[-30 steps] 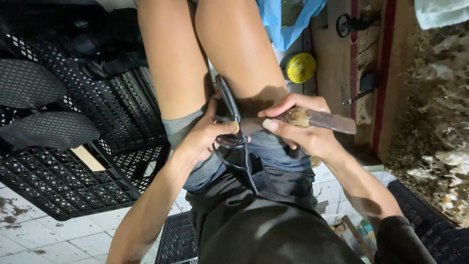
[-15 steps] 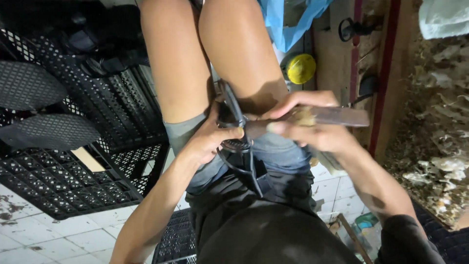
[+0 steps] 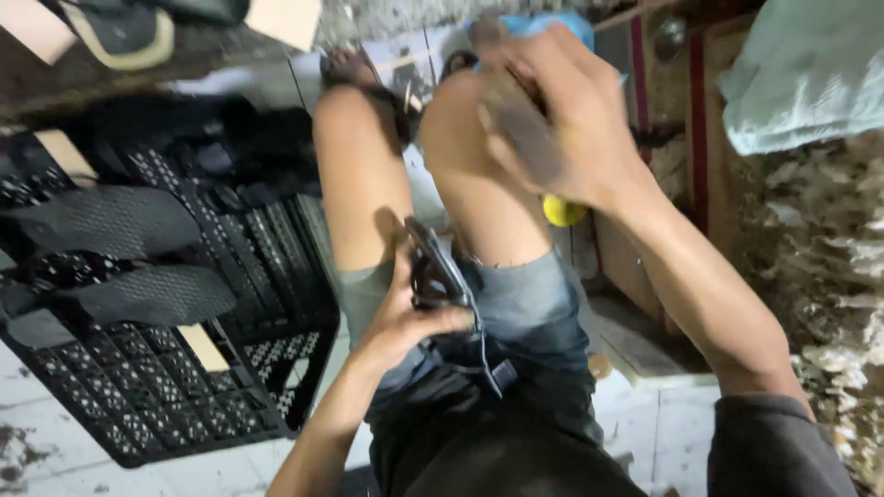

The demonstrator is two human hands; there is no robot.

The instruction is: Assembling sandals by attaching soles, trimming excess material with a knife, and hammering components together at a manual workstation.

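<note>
Seated low, 2 bare knees drawn up, lap used as the working place.

Left hand [image 3: 405,317] down between the thighs, fingers [image 3: 453,319] closed around a dark, curved, strap-like piece of rubbery material [image 3: 433,267]. Piece pinned against the hem of the grey denim shorts [image 3: 529,299], probably so that the leg backs it and stops it sliding. Upper end of the piece sticking up past the thumb; a thin dark cord or strip [image 3: 483,354] trailing from it down towards the dark shirt [image 3: 497,451].

Right hand [image 3: 562,120] lifted high in front of the right knee, well apart from the left hand, fingers clenched around a blurred dark slab-shaped tool with a brownish face [image 3: 516,129]. Too smeared to tell blade from handle. Raised clear of the lap, so not touching the strap-like piece.

Partly hidden behind the right wrist, a small round yellow object [image 3: 562,213] on the floor near the red-painted wooden frame [image 3: 695,110].

On the person's left, stacked black plastic lattice crates [image 3: 157,387] on the white tiled floor [image 3: 55,442], carrying 2 flat black textured sole-shaped pieces [image 3: 110,221], kept within easy reach of the left arm. A pale tan rectangular block [image 3: 204,348] resting on the lattice beside them. To the right, a heap of pale scraps [image 3: 829,276] under a light green cloth [image 3: 810,74].
</note>
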